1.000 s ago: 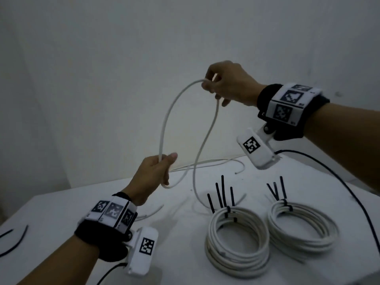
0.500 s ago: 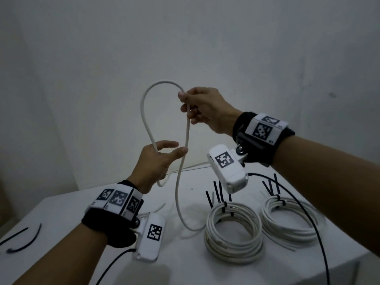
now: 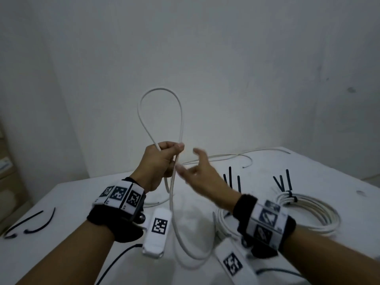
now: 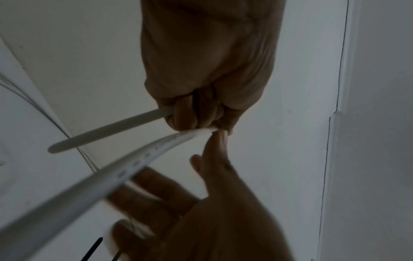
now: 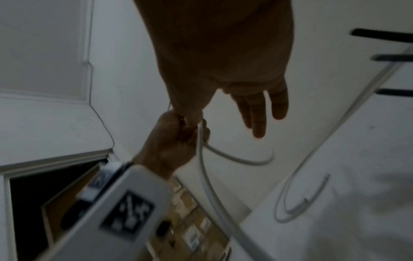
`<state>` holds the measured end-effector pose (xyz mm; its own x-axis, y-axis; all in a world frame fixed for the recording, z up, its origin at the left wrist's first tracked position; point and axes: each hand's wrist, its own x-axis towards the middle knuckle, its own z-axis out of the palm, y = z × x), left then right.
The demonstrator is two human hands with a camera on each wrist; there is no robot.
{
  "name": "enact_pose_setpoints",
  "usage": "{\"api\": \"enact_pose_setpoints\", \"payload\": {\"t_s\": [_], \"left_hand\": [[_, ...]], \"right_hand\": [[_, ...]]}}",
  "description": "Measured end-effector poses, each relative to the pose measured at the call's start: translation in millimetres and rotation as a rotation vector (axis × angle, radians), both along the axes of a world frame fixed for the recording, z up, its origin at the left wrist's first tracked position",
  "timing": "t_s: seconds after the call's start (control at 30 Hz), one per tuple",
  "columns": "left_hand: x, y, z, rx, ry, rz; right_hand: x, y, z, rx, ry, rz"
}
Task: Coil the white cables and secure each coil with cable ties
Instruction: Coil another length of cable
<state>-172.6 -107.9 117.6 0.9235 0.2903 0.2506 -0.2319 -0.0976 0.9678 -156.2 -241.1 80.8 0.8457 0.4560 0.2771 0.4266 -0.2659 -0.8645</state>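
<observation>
The left hand clamps both strands of the cable in its grip, a loop standing above. Just beside it, the right hand hangs open-fingered, holding nothing.

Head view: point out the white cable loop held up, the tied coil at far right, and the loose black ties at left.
white cable loop (image 3: 159,90), head view, top of its arc.
tied coil (image 3: 320,210), head view, its right-hand strands.
loose black ties (image 3: 40,228), head view, middle of one tie.
</observation>
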Motion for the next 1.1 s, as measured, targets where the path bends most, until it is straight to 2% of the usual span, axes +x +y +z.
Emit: {"api": "enact_pose_setpoints", "payload": {"t_s": [0.07,0.13,0.2,0.23,0.3,0.33,0.4,0.47,0.5,0.57,0.73,0.83,0.9,0.97,1.1], "left_hand": [[0.6,1.4,0.6,-0.038,0.010,0.001],[0.9,2.0,-0.9,-0.043,0.024,0.024],[0.3,3.0,-3.4,-0.028,0.044,0.061],[-0.7,3.8,-4.5,-0.002,0.056,0.080],[-2.3,6.9,-5.1,0.107,0.091,0.129],[-3.0,9.1,-4.4,0.176,0.116,0.157],[-4.3,14.1,-1.1,0.284,0.146,0.181],[-6.0,18.2,2.1,0.399,0.129,0.180],[-6.8,19.7,2.8,0.459,0.117,0.182],[-9.5,21.7,1.9,0.495,0.129,0.168],[-19.6,18.2,-5.6,0.402,0.194,-0.052],[-24.7,12.7,-9.5,0.220,0.223,-0.148],[-26.6,11.8,-11.3,0.085,0.207,-0.127],[-28.0,12.4,-12.4,0.030,0.174,-0.091],[-33.8,12.8,-11.1,0.072,0.139,-0.037]], "right_hand": [[-19.5,1.5,-24.9,-0.008,0.087,0.109],[-37.6,5.0,-41.8,0.073,0.183,0.207],[-51.2,7.3,-47.4,0.189,0.230,0.223],[-53.4,7.6,-47.6,0.216,0.199,0.176],[-50.8,5.0,-42.2,0.143,0.043,0.025],[-46.6,1.7,-37.3,0.031,-0.065,-0.037],[-36.4,-8.4,-25.3,-0.345,-0.325,-0.085],[-31.2,-17.6,-10.4,-0.664,-0.629,-0.032],[-30.7,-21.2,-2.6,-0.731,-0.764,0.032],[-30.4,-25.8,14.6,-0.729,-0.903,0.129],[-8.5,-25.8,50.4,-0.487,-0.852,0.073],[6.0,-22.7,57.0,-0.378,-0.845,-0.027],[13.8,-23.9,57.6,-0.341,-0.818,-0.101],[20.8,-26.1,55.2,-0.296,-0.742,-0.153],[33.0,-31.1,45.0,-0.140,-0.531,-0.170]]}}
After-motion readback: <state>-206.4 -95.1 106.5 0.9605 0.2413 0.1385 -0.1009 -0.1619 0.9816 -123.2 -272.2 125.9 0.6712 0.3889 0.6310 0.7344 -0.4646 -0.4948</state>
